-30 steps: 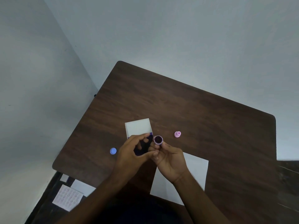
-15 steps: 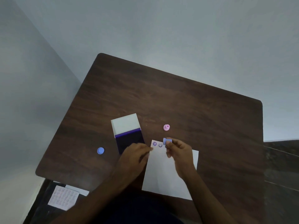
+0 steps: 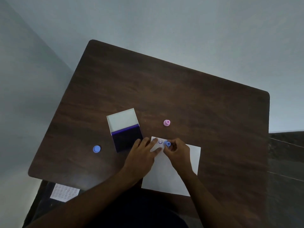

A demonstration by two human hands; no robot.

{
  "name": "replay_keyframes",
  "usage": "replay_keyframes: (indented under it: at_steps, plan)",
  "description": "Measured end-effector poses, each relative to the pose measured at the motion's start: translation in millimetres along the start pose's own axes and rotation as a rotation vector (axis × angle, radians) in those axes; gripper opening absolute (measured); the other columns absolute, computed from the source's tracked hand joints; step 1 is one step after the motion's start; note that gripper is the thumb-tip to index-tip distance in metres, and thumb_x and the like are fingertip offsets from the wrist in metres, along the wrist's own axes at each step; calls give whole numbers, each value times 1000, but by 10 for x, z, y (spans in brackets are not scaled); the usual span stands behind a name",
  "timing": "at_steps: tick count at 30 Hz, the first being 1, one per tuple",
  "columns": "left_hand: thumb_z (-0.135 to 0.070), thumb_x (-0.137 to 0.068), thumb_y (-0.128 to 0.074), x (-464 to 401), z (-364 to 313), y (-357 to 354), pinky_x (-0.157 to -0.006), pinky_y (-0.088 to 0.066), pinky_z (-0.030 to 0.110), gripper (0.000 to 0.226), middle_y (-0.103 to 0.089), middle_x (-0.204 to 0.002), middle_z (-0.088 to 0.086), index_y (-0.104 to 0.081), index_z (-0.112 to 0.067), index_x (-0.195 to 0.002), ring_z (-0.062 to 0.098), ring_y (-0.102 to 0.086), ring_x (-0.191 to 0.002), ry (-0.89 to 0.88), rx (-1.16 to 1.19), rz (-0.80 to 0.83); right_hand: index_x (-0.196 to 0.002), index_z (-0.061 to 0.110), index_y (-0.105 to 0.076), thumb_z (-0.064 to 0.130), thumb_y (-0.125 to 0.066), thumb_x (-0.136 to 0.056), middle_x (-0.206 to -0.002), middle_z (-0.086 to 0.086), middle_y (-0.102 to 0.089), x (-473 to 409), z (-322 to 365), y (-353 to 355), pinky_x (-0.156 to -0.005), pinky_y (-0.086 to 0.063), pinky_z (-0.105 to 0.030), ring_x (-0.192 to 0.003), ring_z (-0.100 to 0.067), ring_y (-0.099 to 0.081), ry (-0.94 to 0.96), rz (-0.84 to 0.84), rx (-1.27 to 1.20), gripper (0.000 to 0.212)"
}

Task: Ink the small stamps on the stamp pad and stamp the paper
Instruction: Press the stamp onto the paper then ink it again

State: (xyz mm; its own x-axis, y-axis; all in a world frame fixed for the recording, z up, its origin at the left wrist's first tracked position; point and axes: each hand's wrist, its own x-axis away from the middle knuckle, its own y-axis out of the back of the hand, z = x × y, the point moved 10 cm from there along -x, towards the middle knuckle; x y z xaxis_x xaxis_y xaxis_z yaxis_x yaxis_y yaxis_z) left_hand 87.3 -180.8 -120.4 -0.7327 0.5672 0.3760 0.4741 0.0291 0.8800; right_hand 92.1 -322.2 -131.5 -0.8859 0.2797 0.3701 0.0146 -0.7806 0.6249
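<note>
Table (image 3: 181, 89): dark wood top filling the middle of the frame; everything in play sits in its lower middle part.

Paper (image 3: 184, 175): white sheet at lower centre right, long axis running from the upper edge down toward the person. Its upper left corner carries the prints; a smiley mark (image 3: 160, 142) shows there, with another partly hidden under a fingertip just left of it.

Stamp pad (image 3: 127, 139): open case left of the paper's top corner, white lid folded back toward the upper frame, dark inked half nearest the hands.

Left hand (image 3: 141, 153): laid flat, fingers straight, tips pressing the paper's upper left corner; its outer side lies over the near corner of the pad. It holds nothing.

Right hand (image 3: 178, 152): fingers curled, pinching the blue stamp between thumb and fingertips.

Blue stamp (image 3: 167, 143): upright at the tips of the right hand, just right of the smiley mark, on or just over the paper; contact cannot be told.

Key relation: the stamp's open spot lies directly under it, right of the row, so the coming press is likely straight down, right hand working, left only steadying.

Pink stamp (image 3: 166, 123): stands alone above the paper.

Blue cap (image 3: 96, 149): left of the pad, well apart.
</note>
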Motion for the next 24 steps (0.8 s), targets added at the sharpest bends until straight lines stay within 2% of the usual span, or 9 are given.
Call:
replay_keyframes:
  at_steps: [3,8,19,24]
  plan:
    - [-40,-92,-52,-28,45,-94,-115,-11,50,61,-18,-159,0,-23,-35,-147,31,-21,-142,6,-26,30,-86,19,-63,27,-78,-75,-83,4,-67,-27,-8,-12,-63,-41,-9,-65,-6,-57,9,2,11,20]
    - [-36,-86,-61,-31,43,-143,-112,-12,53,68,-21,-158,2,-27,-35,-145,34,-25,-140,-11,-59,47,-87,17,-63,28,-78,-74,-85,1,-68,-62,-60,-63,-64,-43,-12,-68,-9,-58,-18,44,15,22]
    - [-40,-91,-53,-48,46,-165,-115,-9,51,66,-10,-160,0,-17,-36,-147,31,-15,-142,21,-39,41,-83,19,-62,23,-78,-74,-85,0,-69,-83,-48,-16,-62,-40,-9,-66,-5,-56,4,32,39,19]
    - [-40,-92,-52,-55,63,-146,-115,-8,51,65,-11,-160,-1,-19,-38,-147,32,-16,-142,36,-28,39,-86,13,-65,23,-78,-74,-87,-3,-70,-78,-50,-22,-64,-41,-9,-66,-5,-56,2,27,45,21]
